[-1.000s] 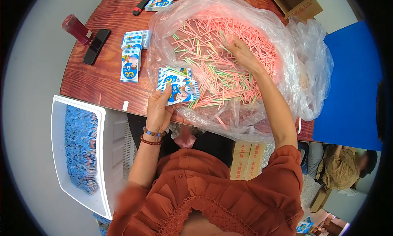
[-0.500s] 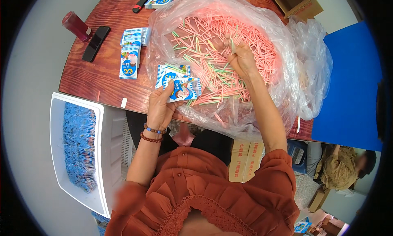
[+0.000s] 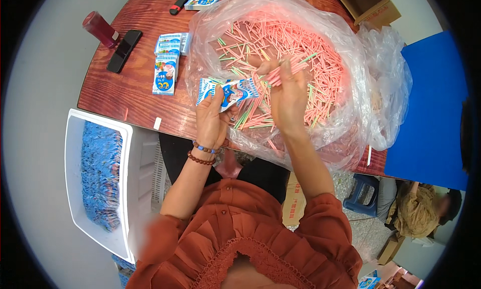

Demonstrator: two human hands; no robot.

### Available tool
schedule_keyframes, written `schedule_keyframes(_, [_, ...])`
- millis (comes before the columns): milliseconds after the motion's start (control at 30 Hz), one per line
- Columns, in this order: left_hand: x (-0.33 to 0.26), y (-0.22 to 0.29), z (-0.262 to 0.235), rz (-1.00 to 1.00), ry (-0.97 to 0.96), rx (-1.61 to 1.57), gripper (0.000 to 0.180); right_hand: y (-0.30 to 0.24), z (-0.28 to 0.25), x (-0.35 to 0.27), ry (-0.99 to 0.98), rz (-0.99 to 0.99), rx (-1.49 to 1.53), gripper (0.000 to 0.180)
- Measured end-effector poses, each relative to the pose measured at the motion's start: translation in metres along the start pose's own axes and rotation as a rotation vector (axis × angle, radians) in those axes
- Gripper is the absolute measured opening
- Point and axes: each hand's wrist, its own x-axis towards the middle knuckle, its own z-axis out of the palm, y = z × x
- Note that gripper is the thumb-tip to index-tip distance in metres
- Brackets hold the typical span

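My left hand (image 3: pixel 213 118) is closed on small blue-and-white packets (image 3: pixel 233 92), held over the near left edge of a clear plastic bag (image 3: pixel 203 43). At least one other packet seems to lie behind the front one. Spread inside the bag is a heap of thin pink sticks (image 3: pixel 320 46), with some green ones among them. Just right of the packets, my right hand (image 3: pixel 290 96) pinches a small bundle of pink sticks (image 3: pixel 274 77) between thumb and fingers. A green-tipped stick pokes out on the bundle's far side. The bundle's left end points at the packets.
On the wooden table (image 3: pixel 107 88) lie overlapping packets (image 3: pixel 165 71), a black phone (image 3: pixel 124 51), a red bottle (image 3: pixel 100 28) and a red-black cutter (image 3: pixel 180 3). A white bin (image 3: pixel 128 189) full of blue packets stands left. A cardboard box (image 3: pixel 381 13) sits far right.
My right hand has moved left and nearer from over the heap, with a bundle of pink sticks now showing in its fingers. The left hand's packets have tilted and shifted slightly right.
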Motion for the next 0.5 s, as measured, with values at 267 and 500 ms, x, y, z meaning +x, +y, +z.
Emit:
schedule_keyframes(267, [-0.003,0.005,0.001,0.052,-0.005,0.027,0.024,0.005,0.014,-0.014,-0.072,-0.013,-0.171,0.021])
schedule_keyframes(500, [-0.009,0.0,0.008,0.062,0.009,-0.017,0.027,0.016,0.03,-0.017,0.028,-0.178,-0.224,0.022])
